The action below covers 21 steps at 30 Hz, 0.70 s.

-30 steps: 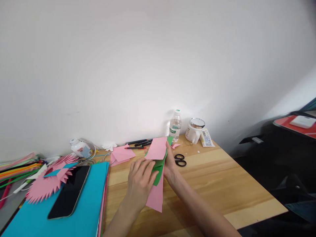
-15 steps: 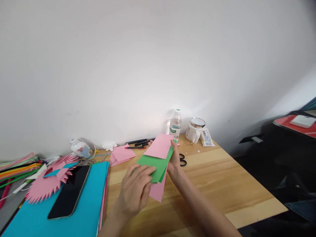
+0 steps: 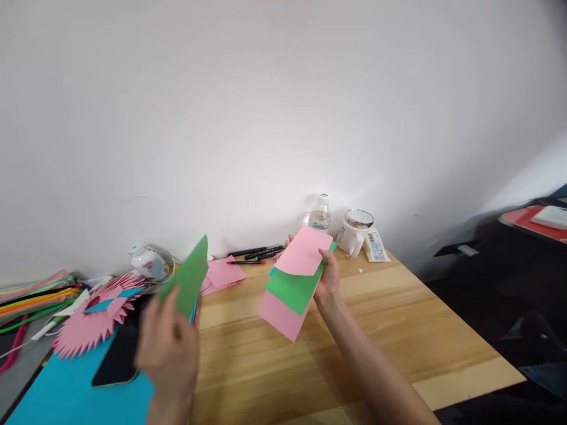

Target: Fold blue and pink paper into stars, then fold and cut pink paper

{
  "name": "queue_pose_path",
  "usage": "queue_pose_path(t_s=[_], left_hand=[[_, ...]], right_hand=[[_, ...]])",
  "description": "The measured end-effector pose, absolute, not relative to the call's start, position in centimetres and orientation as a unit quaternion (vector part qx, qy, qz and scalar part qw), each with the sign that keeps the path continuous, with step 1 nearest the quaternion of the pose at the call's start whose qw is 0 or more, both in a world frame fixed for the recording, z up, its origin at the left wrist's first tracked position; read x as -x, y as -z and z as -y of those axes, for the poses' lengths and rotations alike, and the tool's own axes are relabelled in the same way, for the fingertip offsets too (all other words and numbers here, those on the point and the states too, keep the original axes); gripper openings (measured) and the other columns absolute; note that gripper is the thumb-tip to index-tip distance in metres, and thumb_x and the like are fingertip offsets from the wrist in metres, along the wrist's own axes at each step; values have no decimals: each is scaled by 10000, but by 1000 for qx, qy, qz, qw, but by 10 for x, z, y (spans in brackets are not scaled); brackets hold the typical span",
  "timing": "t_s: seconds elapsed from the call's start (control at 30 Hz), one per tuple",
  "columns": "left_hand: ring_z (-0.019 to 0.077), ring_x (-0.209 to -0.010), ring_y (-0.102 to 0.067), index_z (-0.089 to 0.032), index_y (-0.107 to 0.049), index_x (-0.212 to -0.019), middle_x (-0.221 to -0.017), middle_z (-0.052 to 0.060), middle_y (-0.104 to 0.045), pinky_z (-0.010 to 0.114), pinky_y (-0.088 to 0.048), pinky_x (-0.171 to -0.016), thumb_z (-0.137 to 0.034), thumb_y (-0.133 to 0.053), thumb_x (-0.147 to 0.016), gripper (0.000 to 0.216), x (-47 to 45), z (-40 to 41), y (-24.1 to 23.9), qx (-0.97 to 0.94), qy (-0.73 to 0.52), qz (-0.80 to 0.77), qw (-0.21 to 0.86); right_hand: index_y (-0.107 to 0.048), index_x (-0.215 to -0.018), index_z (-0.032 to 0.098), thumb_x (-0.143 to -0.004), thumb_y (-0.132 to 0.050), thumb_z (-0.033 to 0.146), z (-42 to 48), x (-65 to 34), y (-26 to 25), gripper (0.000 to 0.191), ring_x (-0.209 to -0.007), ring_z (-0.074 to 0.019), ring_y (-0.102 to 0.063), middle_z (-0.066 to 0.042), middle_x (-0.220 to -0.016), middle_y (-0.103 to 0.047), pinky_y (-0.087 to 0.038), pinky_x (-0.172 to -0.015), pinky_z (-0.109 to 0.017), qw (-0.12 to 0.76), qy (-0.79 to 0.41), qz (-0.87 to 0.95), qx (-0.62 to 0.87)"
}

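My right hand [image 3: 328, 274] grips a fanned bunch of paper sheets above the table. A pink sheet [image 3: 303, 251] lies on top, a green sheet [image 3: 290, 289] beneath it, and another pink sheet lowest; a sliver of blue paper peeks out at the edges. My left hand [image 3: 168, 342], blurred by motion, is closed on a single green sheet [image 3: 190, 274] held up over the blue paper stack [image 3: 80, 389] at the left. A black phone [image 3: 117, 354] lies on that stack, partly behind my left hand. Beside it sits a pink fringed paper piece [image 3: 84, 333] with a blue strip.
Pink paper pieces [image 3: 224, 274] and several pens [image 3: 257, 252] lie near the wall. A water bottle [image 3: 320, 215], a white mug [image 3: 354, 233] and a packet [image 3: 376, 247] stand at the back. At the left are a white pill bottle [image 3: 148, 262] and colored strips [image 3: 38, 298].
My left hand has pulled a green sheet out of the bunch and carried it left. My right hand, still gripping the other sheets, has shifted slightly right.
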<state>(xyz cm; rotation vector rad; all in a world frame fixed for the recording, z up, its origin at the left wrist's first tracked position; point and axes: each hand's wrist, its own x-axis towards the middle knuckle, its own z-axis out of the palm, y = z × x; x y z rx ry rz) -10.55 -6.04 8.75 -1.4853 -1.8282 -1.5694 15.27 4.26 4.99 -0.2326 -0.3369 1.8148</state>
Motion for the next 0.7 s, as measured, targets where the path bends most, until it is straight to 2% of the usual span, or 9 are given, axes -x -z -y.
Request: queue_pose_path(t_s=[0.03,0.07,0.13,0.2,0.3,0.43,0.53,0.63,0.7], left_hand=[[265,-1131,-544,-196,-598,-1127,-1124,108,-630,411,-440,-939,-114,-461,-840,328,95,58,-79,559,508,613,233],[250,-1129,-551,-195,-574,-1158,-1156,112,-625,401,-443,-952,-79,-471,-829,363,84,55,-71,629,479,552,262],[260,-1163,-530,-161,-512,-1194,-1235,157,-579,454,-436,-974,-34,-465,-823,395,60,52,-55,763,455,390,242],[303,-1203,-483,-104,-499,-1155,-1242,211,-561,580,-360,-1001,1,-448,-817,357,41,49,-44,823,427,320,197],[302,-1222,-454,-79,-524,-1063,-1165,225,-609,611,-368,-977,-12,-374,-853,267,27,43,-39,859,401,263,178],[281,-1177,-508,-76,-536,-982,-1063,207,-663,555,-450,-935,11,-370,-837,237,29,40,-45,865,417,215,180],[243,-1090,-587,-116,-565,-974,-1014,144,-691,450,-514,-889,-2,-434,-814,236,41,47,-48,855,416,261,167],[199,-871,-672,-189,-615,-910,-954,85,-704,297,-561,-686,-128,-521,-803,155,57,55,-49,776,438,420,170],[130,-565,-623,-191,-615,-842,-779,41,-690,229,-499,-507,-193,-617,-744,98,68,56,-52,592,555,538,230]], right_hand=[[-554,-1126,146,-641,-512,356,-43,-152,-52,530,-1061,-297,-580,-113,-1075,-666,-419,-936,-515,601,-780,140,105],[-563,-1109,147,-637,-513,356,-43,-151,-53,519,-1046,-301,-588,-112,-1054,-674,-427,-926,-516,603,-778,134,111],[-580,-1079,140,-636,-514,353,-43,-149,-54,496,-1021,-303,-603,-114,-1025,-684,-447,-906,-506,602,-780,117,124],[-589,-1063,129,-647,-506,344,-42,-145,-52,475,-1010,-297,-611,-116,-1015,-689,-467,-893,-486,597,-785,95,138],[-588,-1074,112,-677,-486,329,-38,-140,-45,465,-1025,-272,-610,-117,-1032,-687,-485,-891,-448,585,-796,69,140],[-583,-1096,93,-685,-496,310,-36,-140,-38,473,-1035,-258,-607,-120,-1051,-682,-492,-893,-429,583,-799,78,126],[-598,-1073,123,-663,-522,295,-40,-147,-35,452,-988,-277,-629,-101,-977,-706,-498,-873,-460,599,-783,87,143],[-610,-1053,158,-642,-536,254,-45,-159,-28,429,-949,-283,-646,-71,-912,-722,-500,-866,-471,635,-750,89,160],[-614,-1047,171,-634,-538,223,-48,-167,-21,423,-919,-280,-658,-52,-873,-729,-504,-862,-469,664,-722,83,175]])
